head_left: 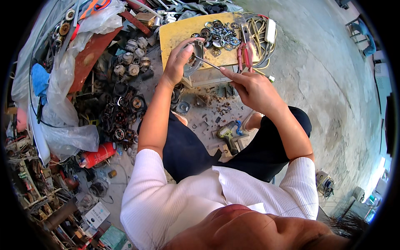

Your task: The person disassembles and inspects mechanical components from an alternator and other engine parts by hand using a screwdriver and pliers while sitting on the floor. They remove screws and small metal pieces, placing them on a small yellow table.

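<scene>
My left hand [177,66] is closed around a grey housing part [197,52] with a rounded, hollow frame, holding it up over the near edge of the low yellow-topped table [179,33]. From the right, my right hand [255,88] grips a screwdriver [209,63] with a slim metal shaft; its handle is hidden in my palm, and the index finger lies along the shaft. The shaft's far end reaches into the housing part, where the exact contact is too small to make out. Beyond my hands lie several small metal rings and brackets [223,35] on the tabletop.
Red-handled pliers [248,56] lie at the table's right side, by coiled cables [260,31] and a white power strip [270,31]. A green cordless drill [227,135] rests between my feet. Motors [132,56], scrap and a red cylinder [98,155] crowd the left.
</scene>
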Available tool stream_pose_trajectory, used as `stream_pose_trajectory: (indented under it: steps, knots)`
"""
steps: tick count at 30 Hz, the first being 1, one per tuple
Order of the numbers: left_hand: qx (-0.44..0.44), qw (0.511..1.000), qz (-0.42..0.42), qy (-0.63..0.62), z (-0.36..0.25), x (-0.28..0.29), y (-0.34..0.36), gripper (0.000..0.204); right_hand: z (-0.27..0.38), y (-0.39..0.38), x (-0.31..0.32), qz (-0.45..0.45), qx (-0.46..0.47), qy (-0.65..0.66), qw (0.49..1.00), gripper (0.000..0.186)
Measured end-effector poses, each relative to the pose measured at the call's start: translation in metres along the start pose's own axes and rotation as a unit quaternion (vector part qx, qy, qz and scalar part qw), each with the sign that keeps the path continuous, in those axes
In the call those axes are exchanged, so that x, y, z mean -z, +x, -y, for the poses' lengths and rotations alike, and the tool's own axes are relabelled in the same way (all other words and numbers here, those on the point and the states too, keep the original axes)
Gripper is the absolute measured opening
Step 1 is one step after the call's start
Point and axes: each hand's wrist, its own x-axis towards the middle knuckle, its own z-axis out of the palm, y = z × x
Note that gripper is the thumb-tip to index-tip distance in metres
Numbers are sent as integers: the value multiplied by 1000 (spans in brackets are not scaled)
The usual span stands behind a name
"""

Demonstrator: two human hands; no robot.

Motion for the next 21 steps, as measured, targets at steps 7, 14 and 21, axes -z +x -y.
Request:
stream_pose_trajectory:
  steps: [7, 14, 21]
  knots:
    - [-59, 997, 3, 51, -5, -7, -7, 56, 6, 0, 17, 112, -45, 126, 985, 45]
    - [-69, 997, 25, 30, 4, -14, -7, 66, -23, -5, 7, 122, 9, 265, 957, 44]
    - [18, 996, -1, -90, 25, -43, -36, 63, -45, -26, 63, 262, -55, 230, 936, 45]
